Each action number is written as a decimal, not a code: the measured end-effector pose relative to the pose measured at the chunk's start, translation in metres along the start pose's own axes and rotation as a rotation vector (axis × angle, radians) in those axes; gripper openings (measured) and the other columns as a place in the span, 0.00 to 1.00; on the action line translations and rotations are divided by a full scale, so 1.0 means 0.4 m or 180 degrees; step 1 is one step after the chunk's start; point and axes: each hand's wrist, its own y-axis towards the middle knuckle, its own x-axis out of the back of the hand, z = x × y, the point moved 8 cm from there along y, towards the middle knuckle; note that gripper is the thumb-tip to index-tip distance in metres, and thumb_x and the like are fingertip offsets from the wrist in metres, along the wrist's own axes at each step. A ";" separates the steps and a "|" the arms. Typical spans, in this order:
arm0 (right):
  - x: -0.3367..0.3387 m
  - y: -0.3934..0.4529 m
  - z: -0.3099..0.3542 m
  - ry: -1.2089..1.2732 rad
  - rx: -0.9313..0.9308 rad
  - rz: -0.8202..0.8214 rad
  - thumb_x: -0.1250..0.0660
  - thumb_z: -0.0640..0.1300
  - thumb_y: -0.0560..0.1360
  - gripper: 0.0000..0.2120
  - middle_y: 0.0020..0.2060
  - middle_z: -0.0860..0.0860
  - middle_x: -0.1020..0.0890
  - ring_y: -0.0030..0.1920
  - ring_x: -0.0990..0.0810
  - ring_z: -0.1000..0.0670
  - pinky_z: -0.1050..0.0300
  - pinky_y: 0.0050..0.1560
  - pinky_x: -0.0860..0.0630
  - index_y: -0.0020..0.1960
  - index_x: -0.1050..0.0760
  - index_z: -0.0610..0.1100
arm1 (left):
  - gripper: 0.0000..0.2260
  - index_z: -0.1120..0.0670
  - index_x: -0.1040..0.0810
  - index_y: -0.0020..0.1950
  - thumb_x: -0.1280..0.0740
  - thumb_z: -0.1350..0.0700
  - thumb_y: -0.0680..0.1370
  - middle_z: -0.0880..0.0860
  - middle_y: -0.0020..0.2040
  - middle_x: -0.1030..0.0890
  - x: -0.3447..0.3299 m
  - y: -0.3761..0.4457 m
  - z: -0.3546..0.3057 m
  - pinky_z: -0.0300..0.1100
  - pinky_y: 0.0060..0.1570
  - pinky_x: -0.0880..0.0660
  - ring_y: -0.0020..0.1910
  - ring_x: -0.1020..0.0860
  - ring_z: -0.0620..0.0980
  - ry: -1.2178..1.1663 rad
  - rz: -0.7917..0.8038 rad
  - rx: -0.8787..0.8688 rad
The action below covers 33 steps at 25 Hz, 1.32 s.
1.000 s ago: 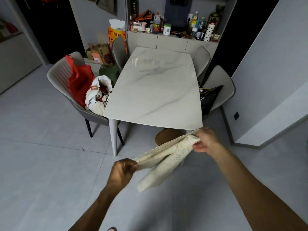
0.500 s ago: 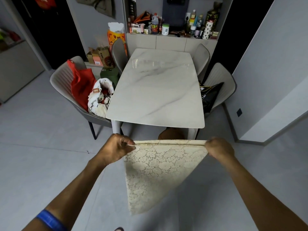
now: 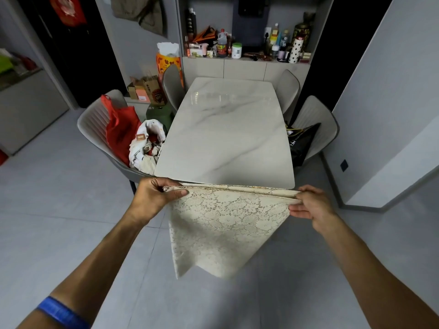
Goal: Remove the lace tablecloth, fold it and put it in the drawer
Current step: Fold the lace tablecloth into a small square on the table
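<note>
The cream lace tablecloth [image 3: 221, 224] hangs folded in several layers in front of me, its top edge stretched level just before the near end of the white marble table [image 3: 228, 134]. My left hand [image 3: 154, 198] pinches the left top corner with thumb on top. My right hand [image 3: 311, 203] grips the right top corner. The cloth's lower part tapers down to a loose corner above the grey floor. The tabletop is bare. No drawer is visible as such; pale cabinet fronts [image 3: 244, 68] stand behind the table.
Grey chairs surround the table; the left one [image 3: 95, 124] holds a red bag [image 3: 121, 131] and a white bundle [image 3: 147, 146], the right one [image 3: 318, 129] a black bag [image 3: 301, 143]. Bottles and jars crowd the shelf [image 3: 247, 49] above the cabinets. Grey floor tiles spread left and below.
The hands have spread apart and levelled out, pulling the bunched, slanted cloth into a flat taut top edge. The cloth now hangs smooth, slightly closer to the table edge.
</note>
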 end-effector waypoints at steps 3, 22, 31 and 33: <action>-0.024 0.002 0.055 0.0089 0.0162 0.0293 0.38 0.29 0.75 0.11 0.37 0.39 0.18 0.27 0.16 0.47 0.55 0.28 0.17 0.40 0.27 0.42 | 0.07 0.62 0.14 0.41 0.21 0.64 0.65 0.50 0.37 0.13 0.031 0.022 -0.034 0.29 0.33 0.24 0.31 0.18 0.41 -0.0039 -0.0251 -0.0142; -0.211 -0.038 0.266 0.0566 0.1772 0.1476 0.30 0.45 0.73 0.08 0.49 0.51 0.13 0.50 0.15 0.54 0.66 0.47 0.21 0.50 0.15 0.49 | 0.08 0.54 0.14 0.40 0.21 0.58 0.63 0.50 0.38 0.13 0.271 0.150 -0.287 0.38 0.37 0.19 0.38 0.16 0.47 -0.0147 -0.0687 -0.0659; -0.224 -0.079 0.302 0.0897 0.1793 0.1292 0.28 0.44 0.70 0.13 0.50 0.46 0.14 0.51 0.15 0.49 0.57 0.52 0.18 0.53 0.18 0.43 | 0.13 0.56 0.15 0.51 0.23 0.59 0.67 0.56 0.52 0.14 0.236 0.095 -0.031 0.45 0.46 0.17 0.52 0.16 0.59 -0.0802 -0.0283 0.0115; -0.215 -0.080 0.283 0.0702 0.1734 0.1292 0.29 0.41 0.72 0.13 0.49 0.47 0.14 0.51 0.16 0.48 0.55 0.52 0.18 0.55 0.19 0.39 | 0.19 0.57 0.16 0.53 0.19 0.54 0.64 0.58 0.55 0.15 0.224 0.096 -0.008 0.47 0.48 0.17 0.52 0.16 0.56 -0.1336 -0.0284 0.0303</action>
